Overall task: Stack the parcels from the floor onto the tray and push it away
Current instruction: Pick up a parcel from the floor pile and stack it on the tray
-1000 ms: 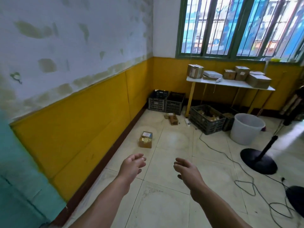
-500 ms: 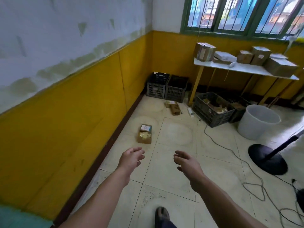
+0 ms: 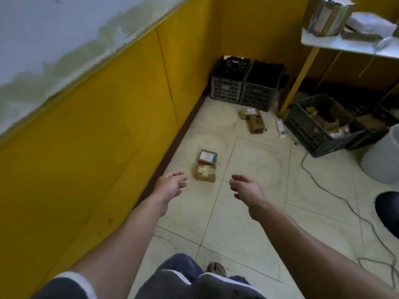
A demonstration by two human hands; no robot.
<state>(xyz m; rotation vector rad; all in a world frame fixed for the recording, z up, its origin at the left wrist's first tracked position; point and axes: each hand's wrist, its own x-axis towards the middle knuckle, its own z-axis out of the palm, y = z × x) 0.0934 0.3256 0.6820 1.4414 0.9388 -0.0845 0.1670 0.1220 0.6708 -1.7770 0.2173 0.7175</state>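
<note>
Left hand (image 3: 171,186) and right hand (image 3: 246,187) hang loose-fingered and empty, just short of the parcels (image 3: 205,172); best crouch lower, then clasp them from either side.

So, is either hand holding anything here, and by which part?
Nothing is held. The left hand and right hand are both open and empty, not touching the nearest parcel.

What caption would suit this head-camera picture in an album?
Open left hand and right hand reach toward small parcels lying on the tiled floor beside a yellow wall.
</note>
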